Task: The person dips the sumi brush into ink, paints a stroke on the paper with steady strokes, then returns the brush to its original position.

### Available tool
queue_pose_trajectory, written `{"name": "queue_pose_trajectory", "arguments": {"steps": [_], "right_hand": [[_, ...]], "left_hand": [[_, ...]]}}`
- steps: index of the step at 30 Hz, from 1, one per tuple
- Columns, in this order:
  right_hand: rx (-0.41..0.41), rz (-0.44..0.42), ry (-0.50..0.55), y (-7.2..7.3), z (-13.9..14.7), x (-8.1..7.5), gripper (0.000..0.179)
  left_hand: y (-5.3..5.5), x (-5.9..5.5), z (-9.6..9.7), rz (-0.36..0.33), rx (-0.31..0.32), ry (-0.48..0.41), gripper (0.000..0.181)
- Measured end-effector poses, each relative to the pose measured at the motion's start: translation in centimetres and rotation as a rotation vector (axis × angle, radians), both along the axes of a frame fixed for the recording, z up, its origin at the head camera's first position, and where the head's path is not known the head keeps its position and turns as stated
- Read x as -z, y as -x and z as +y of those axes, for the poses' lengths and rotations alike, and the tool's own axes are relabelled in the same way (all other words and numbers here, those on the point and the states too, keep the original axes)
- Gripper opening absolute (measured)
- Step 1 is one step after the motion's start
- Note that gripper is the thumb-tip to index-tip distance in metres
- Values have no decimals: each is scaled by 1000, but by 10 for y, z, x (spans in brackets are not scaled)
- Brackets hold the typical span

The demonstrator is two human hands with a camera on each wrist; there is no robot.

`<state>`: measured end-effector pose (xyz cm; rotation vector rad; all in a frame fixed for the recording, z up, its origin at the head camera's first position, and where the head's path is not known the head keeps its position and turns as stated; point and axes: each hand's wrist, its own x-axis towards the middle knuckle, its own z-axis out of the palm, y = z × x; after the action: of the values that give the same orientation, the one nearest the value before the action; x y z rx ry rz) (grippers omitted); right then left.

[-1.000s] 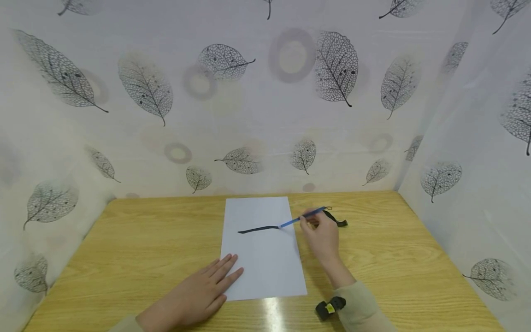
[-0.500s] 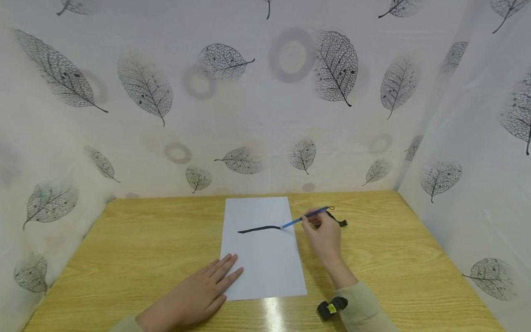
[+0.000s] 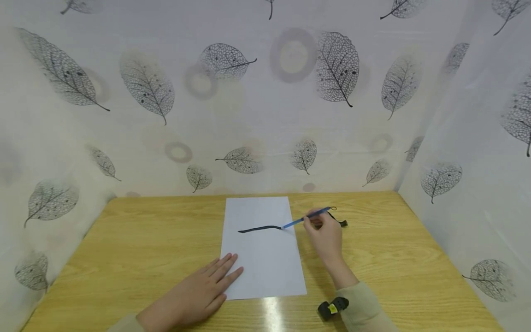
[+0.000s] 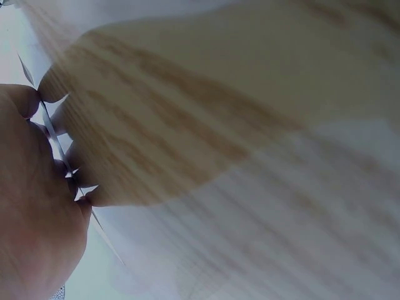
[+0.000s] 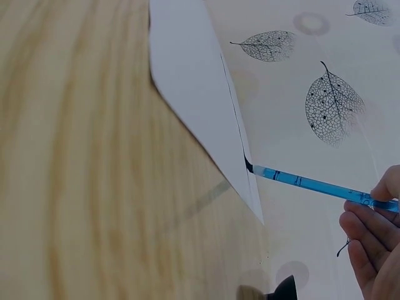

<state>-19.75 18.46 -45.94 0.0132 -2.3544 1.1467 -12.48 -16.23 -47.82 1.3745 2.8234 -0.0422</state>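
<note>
A sheet of white paper [image 3: 265, 267] lies upright on the wooden table in the head view. My left hand [image 3: 197, 293] rests over its lower left edge, fingers straight and slightly spread. My right hand [image 3: 325, 236] pinches a blue calligraphy brush [image 3: 293, 223] with a cord loop at its top end. The brush slants down to the left, its tip at the right end of a thin black stroke [image 3: 259, 228] on the paper. In the right wrist view, the black bristles [image 5: 248, 164] bend against the sheet, and thumb and fingers grip the blue handle [image 5: 312, 185].
A black object [image 3: 343, 223] lies on the table behind my right hand, partly hidden by it. A black device [image 3: 333, 308] sits at the right cuff. The leaf-patterned curtain [image 3: 265, 110] rises behind the table [image 3: 137, 240] and along its sides.
My right hand and the brush have shifted slightly to the right, and the black stroke has grown a little at its right end. My left hand stays in place.
</note>
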Motion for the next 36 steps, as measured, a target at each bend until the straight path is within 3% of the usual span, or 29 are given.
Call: {"name": "queue_pose_trajectory", "arguments": {"steps": [10, 20, 36], "right_hand": [[-14, 11, -5, -1, 0, -1, 7], [-20, 11, 6, -1, 0, -1, 7], [-31, 82, 35, 0, -3, -1, 8]], "left_hand": [[0, -2, 1, 14, 2, -2, 58], [1, -2, 1, -41, -9, 6, 59], [1, 4, 0, 33, 10, 3, 58]]}}
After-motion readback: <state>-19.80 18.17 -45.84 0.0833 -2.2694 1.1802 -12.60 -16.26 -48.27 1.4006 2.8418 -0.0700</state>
